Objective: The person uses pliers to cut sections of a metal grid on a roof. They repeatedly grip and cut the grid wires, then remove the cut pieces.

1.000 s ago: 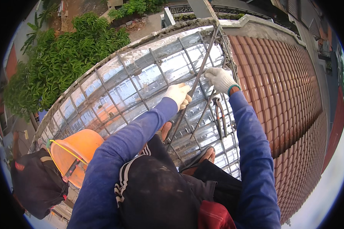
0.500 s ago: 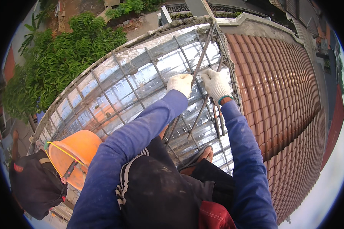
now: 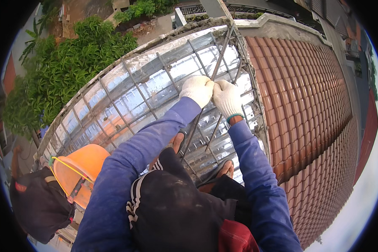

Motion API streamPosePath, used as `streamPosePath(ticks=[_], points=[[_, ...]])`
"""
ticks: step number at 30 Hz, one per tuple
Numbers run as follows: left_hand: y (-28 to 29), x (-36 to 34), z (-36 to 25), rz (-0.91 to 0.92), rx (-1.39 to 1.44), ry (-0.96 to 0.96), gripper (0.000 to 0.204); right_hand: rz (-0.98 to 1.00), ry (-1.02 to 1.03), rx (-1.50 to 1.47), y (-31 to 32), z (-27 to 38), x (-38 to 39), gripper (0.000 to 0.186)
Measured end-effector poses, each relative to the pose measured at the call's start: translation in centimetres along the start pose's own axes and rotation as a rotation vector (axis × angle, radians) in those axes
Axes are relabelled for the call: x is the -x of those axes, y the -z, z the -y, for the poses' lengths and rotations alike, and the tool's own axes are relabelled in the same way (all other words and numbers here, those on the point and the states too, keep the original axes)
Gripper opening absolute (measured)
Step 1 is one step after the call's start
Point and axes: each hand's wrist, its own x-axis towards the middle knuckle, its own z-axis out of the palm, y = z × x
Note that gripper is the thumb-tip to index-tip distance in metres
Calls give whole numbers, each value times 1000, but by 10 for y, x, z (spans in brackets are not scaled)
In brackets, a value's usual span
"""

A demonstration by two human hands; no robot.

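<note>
Both my hands wear white knitted gloves and meet over a grid of steel bars [image 3: 166, 67] lying above shiny metal decking [image 3: 124, 90]. My left hand [image 3: 196, 90] is closed around a slanting steel bar [image 3: 221, 56], which reappears below the glove. Against its fingertips, my right hand [image 3: 227, 98] is closed in a pinch, thumb side toward the left glove. Whatever lies between the right fingers is hidden. Below the hands, my sandalled foot [image 3: 227, 169] stands on the grid.
A brown tiled roof [image 3: 298, 96] slopes away on the right, beyond a rough concrete edge [image 3: 260, 122]. At lower left is another person with an orange hard hat [image 3: 82, 168]. Leafy trees [image 3: 80, 71] stand past the slab's left edge, at a lower level.
My right hand has moved left and slightly down until it meets the left glove. The left hand has shifted a little left and down, staying closed. My other foot now shows.
</note>
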Motion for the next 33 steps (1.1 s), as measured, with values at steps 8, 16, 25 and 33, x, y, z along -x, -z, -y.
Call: streamPosePath(ticks=[8,16,25,33], points=[[-1,6,25,58,165,-93,35,318,-264,-624,30,-16,-13,60],[8,-13,18,52,-46,-63,27,302,-349,-948,16,-9,15,49],[3,-12,24,38,96,-58,28,-118,-5,-208,3,-30,11,41],[3,-34,40,212,498,-28,30,19,-288,-561,-16,-18,14,34]])
